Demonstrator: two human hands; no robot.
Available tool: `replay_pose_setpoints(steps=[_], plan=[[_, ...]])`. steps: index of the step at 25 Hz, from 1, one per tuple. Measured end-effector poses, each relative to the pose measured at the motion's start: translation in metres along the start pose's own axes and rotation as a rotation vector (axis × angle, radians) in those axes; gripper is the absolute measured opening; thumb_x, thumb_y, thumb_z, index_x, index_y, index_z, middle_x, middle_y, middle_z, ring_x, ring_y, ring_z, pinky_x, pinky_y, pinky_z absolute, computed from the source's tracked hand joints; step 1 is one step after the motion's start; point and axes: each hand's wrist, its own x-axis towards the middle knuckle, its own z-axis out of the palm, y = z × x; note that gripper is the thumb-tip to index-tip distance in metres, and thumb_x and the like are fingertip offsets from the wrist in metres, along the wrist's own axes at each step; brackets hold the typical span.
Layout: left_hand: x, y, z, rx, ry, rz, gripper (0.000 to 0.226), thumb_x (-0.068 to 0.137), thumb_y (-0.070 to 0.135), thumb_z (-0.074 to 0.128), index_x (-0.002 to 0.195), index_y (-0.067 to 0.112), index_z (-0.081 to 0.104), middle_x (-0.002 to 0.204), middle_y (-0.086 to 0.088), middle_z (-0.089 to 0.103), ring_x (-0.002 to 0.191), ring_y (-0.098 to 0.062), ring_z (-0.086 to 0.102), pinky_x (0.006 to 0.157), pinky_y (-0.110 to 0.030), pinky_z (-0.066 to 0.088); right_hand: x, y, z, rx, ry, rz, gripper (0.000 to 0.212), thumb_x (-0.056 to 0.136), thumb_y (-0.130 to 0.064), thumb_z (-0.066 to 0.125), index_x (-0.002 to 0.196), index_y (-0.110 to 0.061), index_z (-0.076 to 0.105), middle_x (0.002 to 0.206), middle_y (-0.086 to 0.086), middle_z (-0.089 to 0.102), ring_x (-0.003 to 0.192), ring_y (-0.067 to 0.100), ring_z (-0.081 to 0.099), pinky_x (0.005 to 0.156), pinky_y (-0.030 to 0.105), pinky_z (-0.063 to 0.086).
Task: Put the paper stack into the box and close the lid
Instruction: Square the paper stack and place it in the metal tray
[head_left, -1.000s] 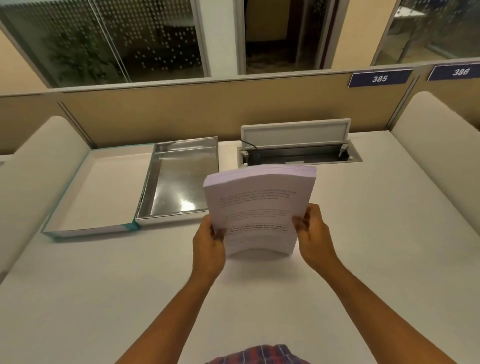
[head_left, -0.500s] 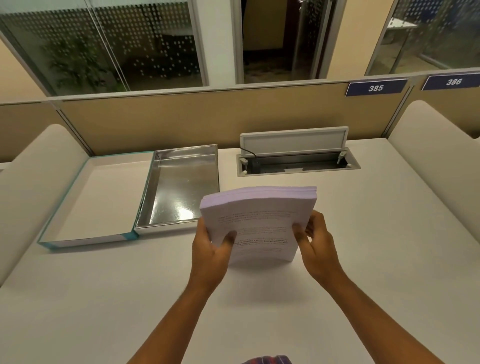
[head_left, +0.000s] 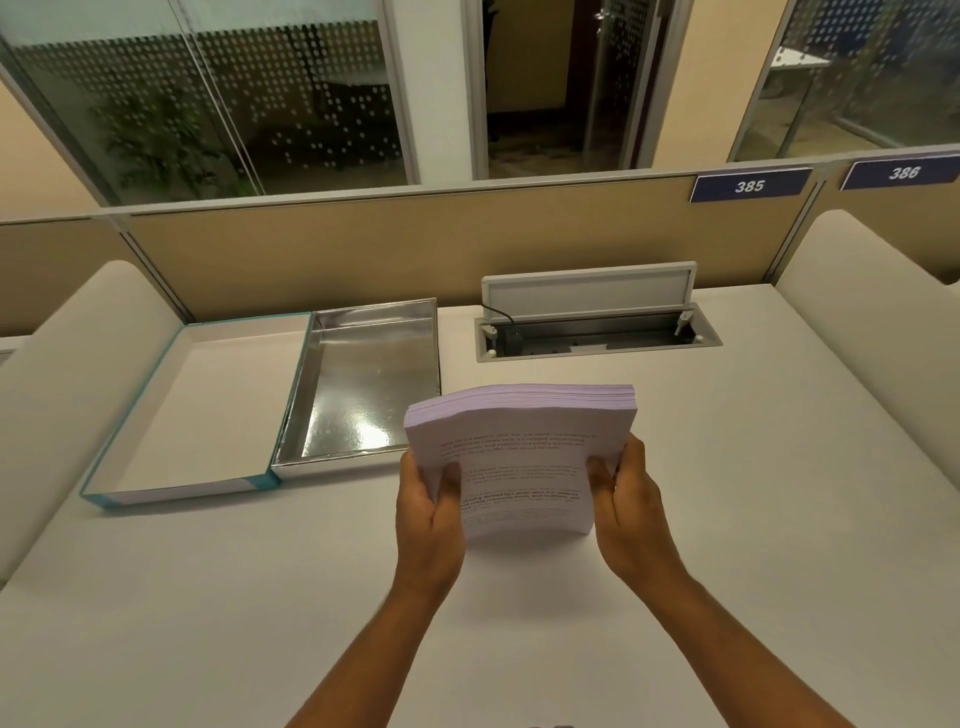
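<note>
Gripped between both hands, the paper stack (head_left: 519, 457) is held upright and slightly bowed over the desk (head_left: 779, 519), its printed face turned toward the camera. Far left of the grip, the lid (head_left: 197, 415) with teal edging is laid open side up on the desk, touching the silver-lined box (head_left: 363, 384) just beside it. The box is seen just left of and behind the stack. The stack's left edge is clasped by the left hand (head_left: 428, 512), thumb laid on the front sheet. The right edge is clasped by the right hand (head_left: 631, 506). Behind the grip, a cable hatch (head_left: 592, 322) is propped open.
</note>
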Motion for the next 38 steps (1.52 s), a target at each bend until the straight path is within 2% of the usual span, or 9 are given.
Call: replay_pose_setpoints(steps=[3,8,12,16,20,23,26,31,38], plan=[[0.0,-0.002,0.0,0.039,0.002,0.006,0.045,0.112,0.012,0.048,0.125,0.055,0.054,0.116,0.02,0.072,0.111,-0.005,0.069,0.088,-0.033,0.066,0.002,0.0,-0.002,-0.051,-0.005,0.017,0.031,0.105,-0.045,0.036,0.116,-0.073,0.034,0.113,-0.044,0.06,0.108,-0.01,0.062,0.07,0.009,0.058],[0.003,-0.007,-0.001,0.029,-0.034,-0.015,0.041,0.112,0.013,0.046,0.13,0.05,0.053,0.12,0.015,0.072,0.116,-0.011,0.069,0.091,-0.038,0.065,0.003,0.003,-0.005,-0.064,-0.007,0.029,0.029,0.105,-0.043,0.037,0.115,-0.07,0.035,0.112,-0.043,0.06,0.107,-0.007,0.064,0.071,0.013,0.06],[0.002,-0.006,0.0,0.017,-0.046,-0.007,0.042,0.107,0.024,0.05,0.124,0.063,0.054,0.119,0.022,0.072,0.114,-0.003,0.068,0.086,-0.019,0.061,-0.002,0.009,-0.002,-0.029,-0.002,0.042,0.031,0.105,-0.045,0.037,0.12,-0.072,0.034,0.117,-0.042,0.06,0.112,-0.008,0.062,0.073,0.007,0.057],[-0.003,-0.024,0.0,0.003,-0.037,-0.072,0.036,0.105,0.03,0.049,0.135,0.05,0.053,0.123,0.022,0.072,0.117,-0.003,0.068,0.091,-0.016,0.058,-0.008,0.023,0.004,-0.023,-0.025,0.088,0.031,0.105,-0.045,0.037,0.129,-0.064,0.034,0.122,-0.037,0.061,0.115,-0.001,0.064,0.084,0.022,0.062],[-0.015,-0.038,0.002,0.051,-0.064,-0.114,0.039,0.109,0.027,0.042,0.126,0.06,0.051,0.122,0.029,0.069,0.116,0.003,0.066,0.091,-0.012,0.056,-0.014,0.038,0.013,-0.04,-0.042,0.108,0.033,0.106,-0.04,0.037,0.129,-0.063,0.032,0.123,-0.039,0.057,0.117,0.0,0.063,0.089,0.032,0.062],[-0.018,-0.051,-0.001,0.14,-0.093,-0.121,0.053,0.113,0.014,0.039,0.119,0.066,0.048,0.118,0.034,0.066,0.115,0.005,0.064,0.089,-0.008,0.054,-0.022,0.058,0.016,-0.076,-0.068,0.121,0.032,0.108,-0.041,0.035,0.133,-0.061,0.031,0.129,-0.025,0.06,0.117,0.008,0.067,0.092,0.036,0.064],[-0.018,-0.072,-0.012,0.294,-0.144,-0.093,0.071,0.111,0.004,0.042,0.119,0.074,0.038,0.119,0.032,0.066,0.113,0.008,0.065,0.086,-0.005,0.053,-0.029,0.072,0.015,-0.137,-0.108,0.147,0.034,0.108,-0.038,0.037,0.127,-0.066,0.031,0.125,-0.036,0.058,0.114,-0.002,0.064,0.093,0.032,0.063],[-0.009,-0.084,-0.025,0.409,-0.193,-0.083,0.057,0.106,0.003,0.046,0.12,0.057,0.046,0.117,0.031,0.069,0.108,0.01,0.067,0.082,-0.003,0.052,-0.024,0.077,0.012,-0.181,-0.1,0.223,0.043,0.11,-0.021,0.043,0.113,-0.064,0.04,0.115,-0.036,0.063,0.104,-0.01,0.063,0.084,0.031,0.058],[0.032,-0.061,-0.083,0.388,-0.27,-0.05,0.028,0.107,0.028,0.046,0.13,0.031,0.061,0.12,0.018,0.075,0.107,0.001,0.071,0.081,-0.017,0.059,-0.004,0.049,0.047,-0.182,-0.183,0.25,0.011,0.108,-0.045,0.039,0.114,-0.05,0.046,0.117,-0.023,0.068,0.102,-0.002,0.069,0.077,0.028,0.057]])
